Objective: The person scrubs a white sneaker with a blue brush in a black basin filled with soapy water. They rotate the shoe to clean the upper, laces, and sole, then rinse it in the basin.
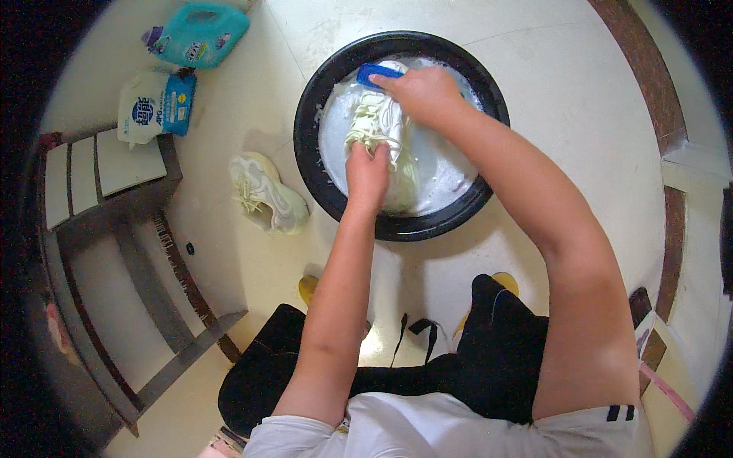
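Note:
A round black basin (395, 229) holds whitish, sudsy water. In it lies a pale sneaker with light green laces (369, 117), its toe towards the far rim. My left hand (368, 169) grips this sneaker by its near end, around the opening; the fingertips are partly hidden inside. My right hand (424, 94) is closed around a blue brush (375, 75), held against the toe; the bristles cannot be seen. Left of the basin, a second pale sneaker (278, 197) with yellow-green laces rests on the floor.
A teal detergent bottle (203, 34) and a white and blue detergent pouch (154, 109) are at the upper left. Below them is a dark wooden stool or chair with pale slats (131, 160). Yellow footwear (308, 289) shows below the basin. A dark brown border strip (647, 68) runs along the right.

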`<state>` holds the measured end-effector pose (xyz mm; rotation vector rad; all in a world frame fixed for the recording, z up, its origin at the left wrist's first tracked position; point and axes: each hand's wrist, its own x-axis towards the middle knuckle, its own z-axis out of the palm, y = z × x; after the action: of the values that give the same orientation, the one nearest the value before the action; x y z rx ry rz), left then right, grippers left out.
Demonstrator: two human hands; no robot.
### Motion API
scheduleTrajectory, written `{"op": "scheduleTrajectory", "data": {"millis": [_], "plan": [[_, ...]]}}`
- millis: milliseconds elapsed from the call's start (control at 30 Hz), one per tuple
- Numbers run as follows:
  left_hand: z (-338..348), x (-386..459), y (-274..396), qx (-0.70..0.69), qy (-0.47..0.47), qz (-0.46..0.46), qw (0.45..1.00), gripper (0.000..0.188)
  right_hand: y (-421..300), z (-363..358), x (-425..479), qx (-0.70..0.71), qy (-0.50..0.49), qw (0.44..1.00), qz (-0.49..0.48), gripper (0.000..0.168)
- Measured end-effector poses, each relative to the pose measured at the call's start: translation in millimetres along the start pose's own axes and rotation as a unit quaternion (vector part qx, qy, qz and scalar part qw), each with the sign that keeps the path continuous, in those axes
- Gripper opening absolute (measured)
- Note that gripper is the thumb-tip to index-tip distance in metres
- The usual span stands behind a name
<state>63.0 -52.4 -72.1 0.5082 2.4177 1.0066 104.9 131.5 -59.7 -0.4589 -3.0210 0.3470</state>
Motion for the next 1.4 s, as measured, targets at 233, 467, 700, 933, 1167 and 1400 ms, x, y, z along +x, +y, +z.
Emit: {"op": "scheduleTrajectory", "data": {"millis": [233,467,700,933,1167,1400], "plan": [[4,7,-26,-0.096,-0.012,0.004,0.995,0.028,-18,-3,-16,0.056,-0.072,0.996,-0.004,0.038],[-5,6,-23,-0.053,0.002,-0.025,0.998,0.032,-30,-3,-18,0.089,-0.031,0.995,-0.022,0.036],[6,1,-11,-0.086,-0.001,-0.003,0.996,0.031,2,2,3,-0.003,-0.002,1.000,-0.004,0.036],[-1,1,-10,-0.157,-0.028,-0.062,0.985,0.030,-27,2,-24,0.096,-0.048,0.994,-0.024,0.036],[5,4,-19,-0.179,-0.013,-0.059,0.982,0.030,-17,2,-4,0.043,-0.018,0.999,-0.018,0.035],[2,-3,-4,-0.115,-0.010,-0.046,0.992,0.030,-16,-13,-13,0.036,-0.060,0.998,-0.009,0.034]]}}
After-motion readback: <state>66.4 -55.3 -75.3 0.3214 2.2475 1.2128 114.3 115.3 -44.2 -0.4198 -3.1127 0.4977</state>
